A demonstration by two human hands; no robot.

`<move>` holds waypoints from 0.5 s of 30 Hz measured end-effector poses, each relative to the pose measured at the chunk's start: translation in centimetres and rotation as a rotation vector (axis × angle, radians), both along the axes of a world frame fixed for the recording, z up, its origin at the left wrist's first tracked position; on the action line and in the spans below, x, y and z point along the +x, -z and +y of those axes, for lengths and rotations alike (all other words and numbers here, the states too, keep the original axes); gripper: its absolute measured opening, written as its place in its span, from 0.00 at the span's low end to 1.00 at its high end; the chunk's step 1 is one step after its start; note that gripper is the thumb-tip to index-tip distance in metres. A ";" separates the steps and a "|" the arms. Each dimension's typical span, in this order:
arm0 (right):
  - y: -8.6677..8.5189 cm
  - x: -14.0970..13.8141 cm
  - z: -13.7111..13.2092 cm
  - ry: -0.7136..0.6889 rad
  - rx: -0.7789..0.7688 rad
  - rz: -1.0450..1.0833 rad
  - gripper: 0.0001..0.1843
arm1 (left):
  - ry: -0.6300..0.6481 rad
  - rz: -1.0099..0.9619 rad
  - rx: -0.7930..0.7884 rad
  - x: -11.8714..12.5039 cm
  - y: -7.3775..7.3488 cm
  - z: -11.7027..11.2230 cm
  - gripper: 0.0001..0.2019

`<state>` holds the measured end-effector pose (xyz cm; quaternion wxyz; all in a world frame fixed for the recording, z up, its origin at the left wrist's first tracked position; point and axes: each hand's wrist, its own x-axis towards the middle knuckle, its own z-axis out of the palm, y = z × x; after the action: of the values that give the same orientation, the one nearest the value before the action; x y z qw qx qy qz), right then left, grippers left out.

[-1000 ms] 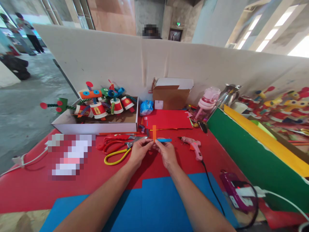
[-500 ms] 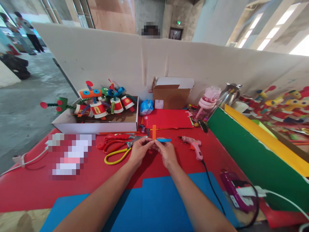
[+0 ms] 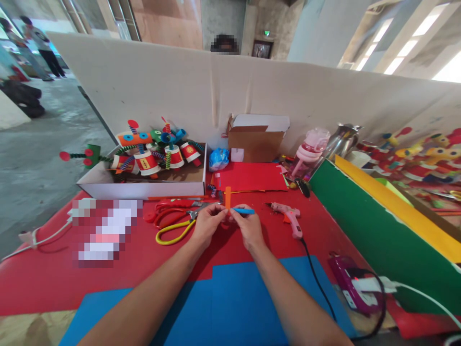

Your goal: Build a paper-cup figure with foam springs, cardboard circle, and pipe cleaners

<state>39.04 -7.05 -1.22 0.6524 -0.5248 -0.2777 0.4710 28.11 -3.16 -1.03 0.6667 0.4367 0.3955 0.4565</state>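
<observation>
Close together over the red table [image 3: 158, 269], my left hand [image 3: 209, 222] and my right hand [image 3: 248, 225] pinch paper strips at their fingertips. An orange strip [image 3: 228, 197] points upright away from me. A blue strip [image 3: 245, 211] sticks out to the right, at a right angle to the orange one. Their meeting point is partly covered by my fingers. Left of my left hand lie scissors with yellow handles [image 3: 173, 234] and red-handled pliers [image 3: 169, 215]. A pink glue gun [image 3: 291, 216] rests to the right of my right hand.
Behind, a white box [image 3: 144, 191] holds several paper-cup figures. Red paper sheets [image 3: 252, 177], a pink bottle [image 3: 309, 149] and a metal jug [image 3: 342, 139] stand farther back. At right are a green partition [image 3: 360, 230] and a purple power strip [image 3: 353, 286]. Blue sheets [image 3: 237, 307] cover the front.
The orange strip has shifted very slightly left between my fingertips, and the blue strip tilts a little more. My hands stay in nearly the same place.
</observation>
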 end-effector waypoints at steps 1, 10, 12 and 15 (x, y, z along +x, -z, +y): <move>-0.1 0.0 0.0 -0.015 0.005 0.028 0.13 | -0.007 -0.004 -0.008 0.0 0.0 0.0 0.16; -0.1 -0.1 0.2 -0.098 0.060 0.233 0.16 | -0.018 -0.068 -0.068 -0.2 0.1 0.2 0.17; 0.1 -0.2 0.2 -0.117 0.068 0.258 0.18 | -0.010 -0.061 -0.064 -0.1 0.1 0.1 0.16; 0.2 -0.2 0.1 -0.146 0.079 0.285 0.20 | -0.005 -0.061 -0.069 -0.1 0.2 0.1 0.16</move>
<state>38.87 -6.91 -1.43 0.6695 -0.4049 -0.2380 0.5755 28.05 -3.09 -1.18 0.6920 0.3983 0.3917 0.4573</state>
